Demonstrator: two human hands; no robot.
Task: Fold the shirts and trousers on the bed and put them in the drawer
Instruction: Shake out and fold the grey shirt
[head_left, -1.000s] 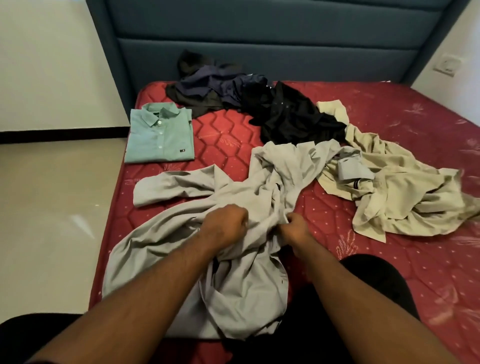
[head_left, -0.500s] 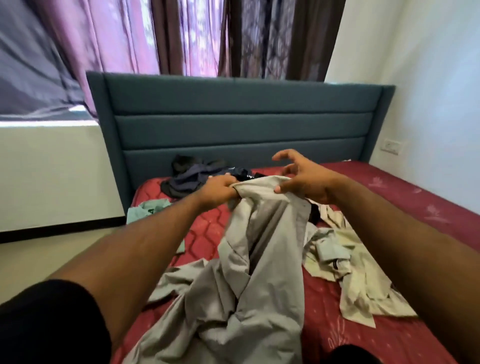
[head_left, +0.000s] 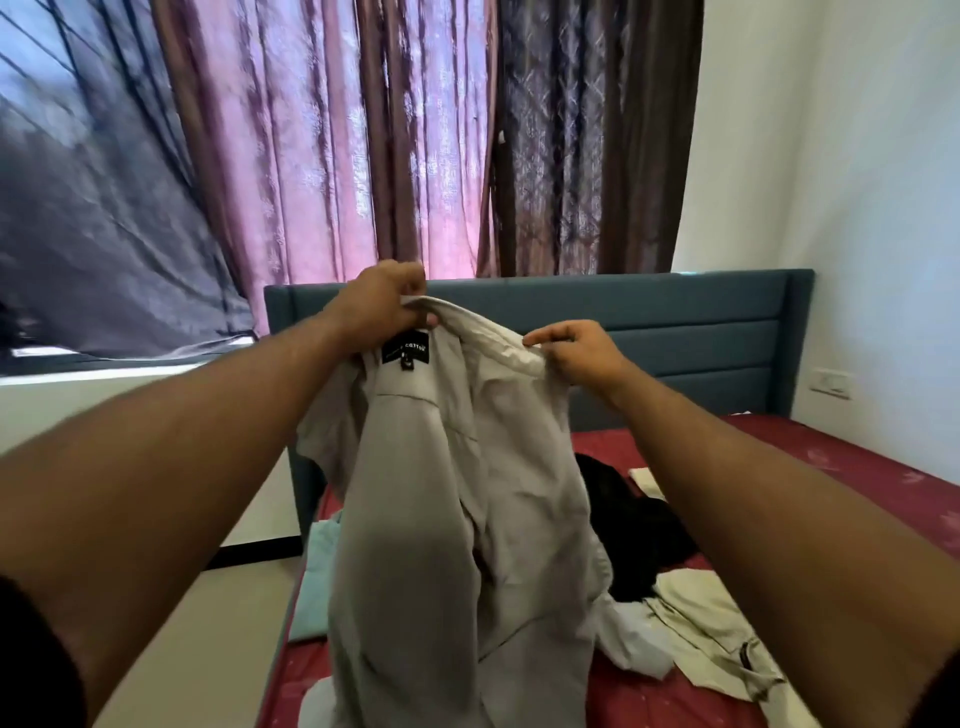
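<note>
Roughly early in the task. Nearest: grey shirt (head_left: 457, 519) held up off the bed (head_left: 857, 467), hanging between both forearms, tail trailing down onto the mattress below the hands. Left hand (head_left: 382, 301) pinching the collar right above the black neck label (head_left: 406, 355); right hand (head_left: 579, 351) pinching the collar edge a little lower and to the right. Both clenched on fabric, neither released. Looks like a shake-out or orienting step before laying flat; no fold made on this shirt yet, as a judgement.

Below and left of the left forearm: pale green garment (head_left: 319, 582) on the mattress edge, mostly hidden behind the grey shirt; fold state impossible to tell from here. Below the right forearm: beige garment (head_left: 711, 634) crumpled, unfolded, with a whitish piece (head_left: 628, 639) just beside it. Further out, under the right wrist: black garment (head_left: 634, 525) in a heap, unfolded.

Beyond the hands: blue headboard (head_left: 701, 322), then curtains (head_left: 363, 130). No drawer in view, nothing visibly stowed.

Left, as judged: fold the grey shirt, fold the beige and black pieces, then move everything to the drawer. Bulk of the work still open.
</note>
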